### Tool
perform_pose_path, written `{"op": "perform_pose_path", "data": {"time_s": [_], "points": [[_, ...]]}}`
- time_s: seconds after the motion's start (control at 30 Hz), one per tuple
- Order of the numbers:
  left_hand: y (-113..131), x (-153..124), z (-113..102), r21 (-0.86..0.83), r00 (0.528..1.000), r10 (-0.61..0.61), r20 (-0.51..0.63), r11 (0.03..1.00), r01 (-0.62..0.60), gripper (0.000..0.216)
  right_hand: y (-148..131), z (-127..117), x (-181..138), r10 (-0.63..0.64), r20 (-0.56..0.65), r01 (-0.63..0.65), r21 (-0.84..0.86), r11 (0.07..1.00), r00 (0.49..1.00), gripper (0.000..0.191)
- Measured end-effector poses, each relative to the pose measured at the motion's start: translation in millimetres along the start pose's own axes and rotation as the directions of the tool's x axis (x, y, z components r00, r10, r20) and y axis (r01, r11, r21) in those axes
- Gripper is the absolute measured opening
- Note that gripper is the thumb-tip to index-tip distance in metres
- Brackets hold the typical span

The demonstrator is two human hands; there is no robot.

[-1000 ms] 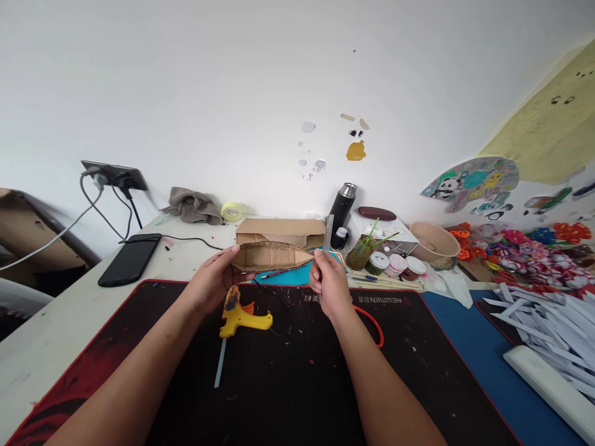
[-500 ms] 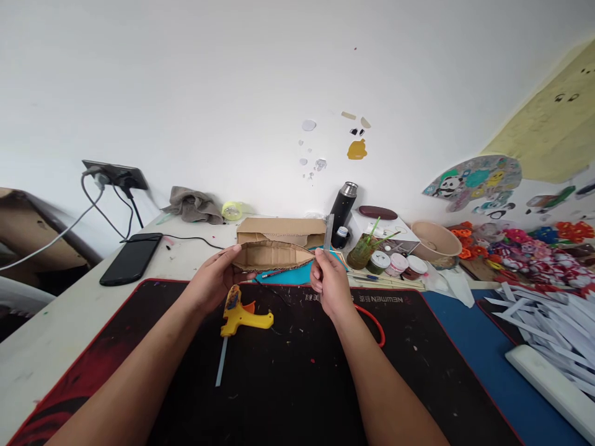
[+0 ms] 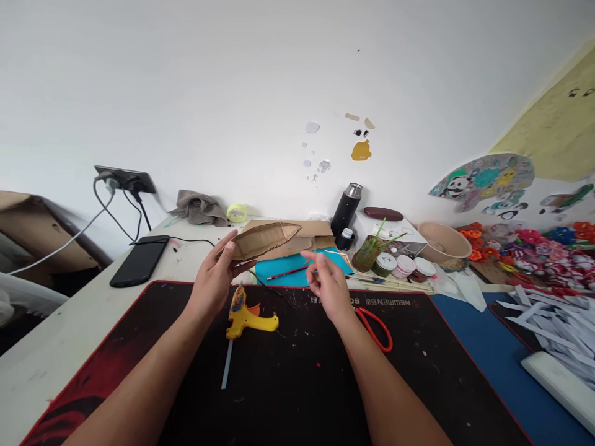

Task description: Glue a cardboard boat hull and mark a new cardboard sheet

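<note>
A small boat-shaped cardboard shell [image 3: 264, 240], open at the top and pointed at its right end, is tilted in my left hand [image 3: 216, 269]. My left thumb lies on its near edge and the fingers pass behind. My right hand [image 3: 329, 286] is apart from the shell, lower and to its right. Its index finger points left and the other fingers are partly curled, with nothing visible in them. Below the shell, a yellow hot glue gun [image 3: 246, 319] with a glue stick lies on the black mat [image 3: 288, 396]. A red looped handle [image 3: 379, 331] lies beside my right wrist.
Behind the hands are a cardboard piece [image 3: 320, 230], a blue sheet [image 3: 279, 265] and a pencil [image 3: 283, 272]. A black thermos [image 3: 346, 210] and paint jars [image 3: 385, 264] stand at the back right. A phone [image 3: 139, 260] lies left; paper strips [image 3: 553, 328] are heaped right.
My right hand has let go of the shell's pointed end and moved slightly down. The shell now tilts up to the right. A grey strip beside my right hand is out of sight.
</note>
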State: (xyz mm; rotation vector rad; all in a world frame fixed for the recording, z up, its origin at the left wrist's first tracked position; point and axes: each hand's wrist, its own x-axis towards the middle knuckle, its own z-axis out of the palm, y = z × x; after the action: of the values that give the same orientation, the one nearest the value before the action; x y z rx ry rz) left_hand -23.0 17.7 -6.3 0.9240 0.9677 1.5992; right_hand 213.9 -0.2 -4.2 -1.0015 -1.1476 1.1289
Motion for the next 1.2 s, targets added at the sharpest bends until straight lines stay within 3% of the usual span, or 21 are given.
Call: {"op": "perform_pose_path", "data": {"time_s": [0.13, 0.3, 1.2], "points": [[2, -4, 5, -0.071, 0.999, -0.024, 0.029, 0.997, 0.026, 0.042, 8, 11, -7, 0.07, 0.128, -0.058, -0.089, 0.994, 0.989, 0.057], [2, -11, 14, -0.09, 0.989, -0.09, 0.118, 0.991, 0.101, 0.042, 17, 17, -11, 0.094, 0.194, -0.064, -0.154, 0.986, 0.976, 0.053], [-2, -16, 16, -0.056, 0.978, -0.096, 0.186, 0.993, 0.108, 0.035, 25, 12, -10, 0.095, 0.246, -0.012, -0.321, 0.947, 0.965, 0.048]]}}
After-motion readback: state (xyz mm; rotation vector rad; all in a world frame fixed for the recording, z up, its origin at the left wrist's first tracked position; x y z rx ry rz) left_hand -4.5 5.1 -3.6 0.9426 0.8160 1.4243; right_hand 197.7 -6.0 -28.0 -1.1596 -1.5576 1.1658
